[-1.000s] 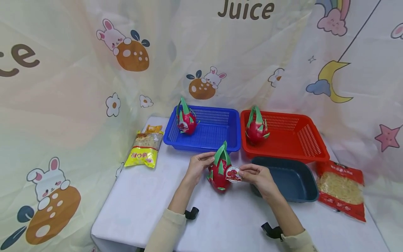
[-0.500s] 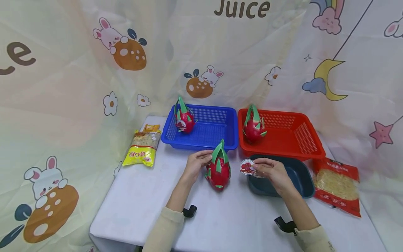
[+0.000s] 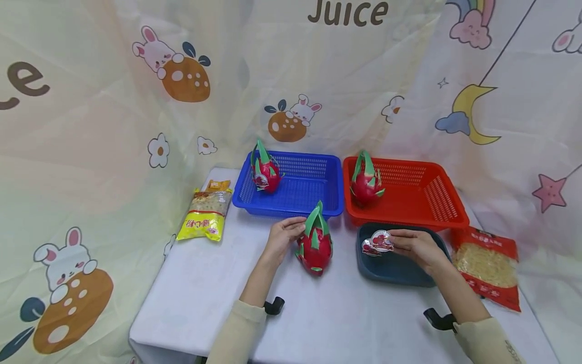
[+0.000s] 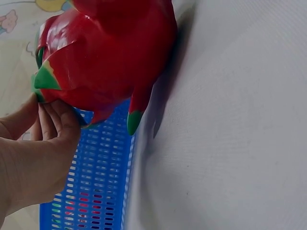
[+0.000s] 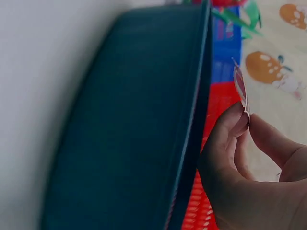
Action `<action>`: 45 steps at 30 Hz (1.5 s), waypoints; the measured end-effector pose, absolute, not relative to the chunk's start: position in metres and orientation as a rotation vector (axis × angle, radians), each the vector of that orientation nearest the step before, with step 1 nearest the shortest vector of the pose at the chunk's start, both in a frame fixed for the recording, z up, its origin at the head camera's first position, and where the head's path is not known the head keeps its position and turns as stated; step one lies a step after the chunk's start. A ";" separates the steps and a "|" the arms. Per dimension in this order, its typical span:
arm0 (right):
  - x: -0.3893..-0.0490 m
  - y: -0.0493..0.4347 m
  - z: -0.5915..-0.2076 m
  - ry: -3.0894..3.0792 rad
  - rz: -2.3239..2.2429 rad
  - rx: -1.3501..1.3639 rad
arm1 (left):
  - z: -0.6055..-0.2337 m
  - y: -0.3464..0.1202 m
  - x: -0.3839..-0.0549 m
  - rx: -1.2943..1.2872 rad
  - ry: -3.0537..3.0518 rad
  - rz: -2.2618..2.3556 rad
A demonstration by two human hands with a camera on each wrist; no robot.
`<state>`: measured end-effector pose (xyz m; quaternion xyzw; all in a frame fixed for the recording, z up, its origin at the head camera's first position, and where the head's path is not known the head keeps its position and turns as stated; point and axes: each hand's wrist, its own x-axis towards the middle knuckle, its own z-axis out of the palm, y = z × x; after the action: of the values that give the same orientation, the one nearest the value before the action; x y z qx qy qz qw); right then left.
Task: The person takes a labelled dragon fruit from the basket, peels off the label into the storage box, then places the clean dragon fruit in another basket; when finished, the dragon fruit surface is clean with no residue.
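A red dragon fruit [image 3: 314, 250] with green leaf tips stands on the white table in the middle of the head view. My left hand [image 3: 284, 238] pinches it by its upper left side; in the left wrist view the thumb and fingers [image 4: 57, 122] grip a green-tipped scale. My right hand [image 3: 420, 248] is over the dark teal basin [image 3: 395, 273], pinching a round dragon fruit sticker [image 3: 382, 241] between thumb and fingers. That sticker [image 5: 241, 86] shows edge-on in the right wrist view. A second similar sticker [image 3: 370, 247] appears just beside it, against the basin's inside.
Behind are a blue basket [image 3: 313, 182] and a red basket [image 3: 409, 192]. One holds a stickered dragon fruit [image 3: 266, 174], the other a plain one [image 3: 366, 184]. A yellow food bag [image 3: 205, 212] lies left, a red noodle bag [image 3: 486, 263] right.
My right hand has moved right, carrying the sticker from in front of the dragon fruit to over the teal basin. The left hand keeps its hold on the fruit.
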<state>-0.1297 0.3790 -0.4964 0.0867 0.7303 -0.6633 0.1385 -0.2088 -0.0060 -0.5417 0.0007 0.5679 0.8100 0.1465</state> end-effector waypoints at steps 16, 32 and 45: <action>-0.154 0.419 -0.502 1.884 -1.890 0.465 | -0.545 -0.007 -0.210 -0.015 1.629 2.316; -0.160 0.425 -0.523 1.983 -1.713 0.586 | -0.542 -0.005 -0.210 -0.017 1.601 2.337; -0.158 0.417 -0.519 2.264 -1.473 0.537 | -0.543 -0.005 -0.210 -0.010 1.593 2.345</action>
<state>-0.1579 0.4169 -0.5186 0.1914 0.8066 -0.5250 0.1927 -0.2100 -0.0049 -0.5430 -0.0034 0.5554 0.8174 0.1526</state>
